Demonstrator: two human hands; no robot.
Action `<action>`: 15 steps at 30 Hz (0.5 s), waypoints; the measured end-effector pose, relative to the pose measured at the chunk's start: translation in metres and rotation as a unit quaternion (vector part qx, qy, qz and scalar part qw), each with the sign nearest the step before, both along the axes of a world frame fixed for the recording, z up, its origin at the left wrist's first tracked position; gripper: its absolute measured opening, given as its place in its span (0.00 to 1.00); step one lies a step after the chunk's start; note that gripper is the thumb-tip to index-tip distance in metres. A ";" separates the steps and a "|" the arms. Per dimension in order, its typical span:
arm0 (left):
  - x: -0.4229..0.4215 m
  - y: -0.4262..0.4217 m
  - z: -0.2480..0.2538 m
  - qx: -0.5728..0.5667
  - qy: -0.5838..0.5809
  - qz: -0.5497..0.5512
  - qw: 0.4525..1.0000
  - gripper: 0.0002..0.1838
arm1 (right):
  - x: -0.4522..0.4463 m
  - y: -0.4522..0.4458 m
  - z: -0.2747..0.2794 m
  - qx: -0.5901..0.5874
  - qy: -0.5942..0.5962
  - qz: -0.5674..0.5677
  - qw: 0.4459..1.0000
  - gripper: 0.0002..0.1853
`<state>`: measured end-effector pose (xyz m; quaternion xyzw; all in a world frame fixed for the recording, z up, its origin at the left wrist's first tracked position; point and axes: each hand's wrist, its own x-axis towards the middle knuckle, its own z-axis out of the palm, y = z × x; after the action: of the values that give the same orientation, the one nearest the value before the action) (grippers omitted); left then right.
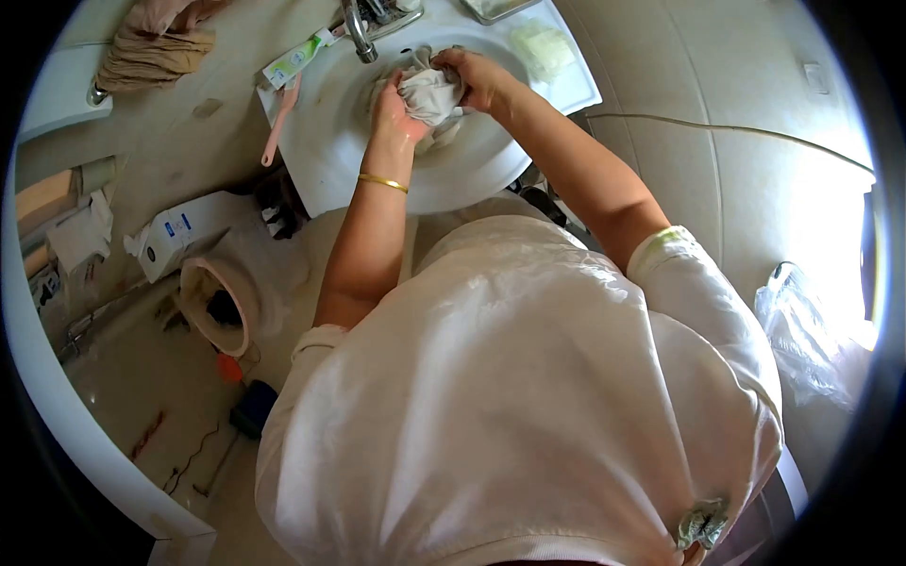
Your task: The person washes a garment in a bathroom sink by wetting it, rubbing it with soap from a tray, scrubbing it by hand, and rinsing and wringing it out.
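Observation:
Over the white sink (321, 141), a bunched, wet-looking pale cloth (431, 94) is held between both hands. My left hand (396, 115) grips its left side, palm turned up and fingers curled round it. On the upper right, my right hand (469, 77) has its fingers closed on the same cloth. More of the fabric hangs below into the basin. The metal faucet (359, 36) stands just above and left of the hands. A gold bangle (383, 182) circles my left wrist.
A green-and-white tube (294, 61) and a pink-handled brush (281, 123) lie on the sink's left edge. A pale green item (543, 49) rests at its right corner. A pink-rimmed bin (219, 304) stands at lower left, and a plastic bag (807, 330) is at far right.

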<state>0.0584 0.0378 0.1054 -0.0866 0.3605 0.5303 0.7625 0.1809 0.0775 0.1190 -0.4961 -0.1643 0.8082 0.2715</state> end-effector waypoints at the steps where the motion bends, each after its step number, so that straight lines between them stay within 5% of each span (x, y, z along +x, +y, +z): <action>1: -0.003 -0.002 -0.003 -0.014 0.026 0.029 0.999 0.21 | 0.002 -0.014 0.002 0.147 -0.052 0.034 0.987 0.10; 2: -0.006 -0.003 -0.007 -0.028 0.051 0.058 0.997 0.21 | -0.001 -0.030 -0.007 0.342 -0.096 0.079 0.931 0.10; 3: -0.029 0.003 -0.067 0.214 -0.076 -0.043 0.973 0.20 | -0.005 -0.037 -0.006 0.398 -0.175 0.091 0.896 0.11; 6: -0.016 -0.012 -0.058 0.243 -0.236 -0.049 0.940 0.17 | -0.027 -0.048 -0.002 0.540 -0.399 0.124 0.731 0.14; 7: 0.000 -0.011 -0.053 0.121 -0.076 0.000 0.990 0.17 | -0.030 -0.050 -0.002 0.578 -0.463 0.133 0.659 0.16; 8: 0.015 -0.005 -0.041 -0.004 0.088 0.049 0.995 0.17 | -0.031 -0.033 -0.011 0.487 -0.466 0.114 0.730 0.15; 10: 0.025 -0.007 -0.026 -0.004 0.108 0.028 0.994 0.19 | -0.027 0.013 -0.034 0.279 -0.458 0.067 0.842 0.17; 12: 0.025 -0.004 -0.027 0.008 0.116 0.036 0.993 0.19 | -0.027 -0.007 -0.026 0.365 -0.433 0.024 0.824 0.17; 14: 0.006 -0.006 -0.035 0.057 -0.014 0.005 0.998 0.17 | -0.032 -0.038 -0.014 0.501 -0.408 -0.011 0.763 0.19; 15: -0.005 0.001 -0.072 0.206 -0.114 -0.055 0.970 0.16 | -0.035 -0.065 0.000 0.571 -0.417 0.006 0.707 0.18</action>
<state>0.0535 0.0386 0.0336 0.0323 0.1581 0.5371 0.8279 0.1460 0.0123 0.1189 -0.5317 -0.6942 0.2718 0.4018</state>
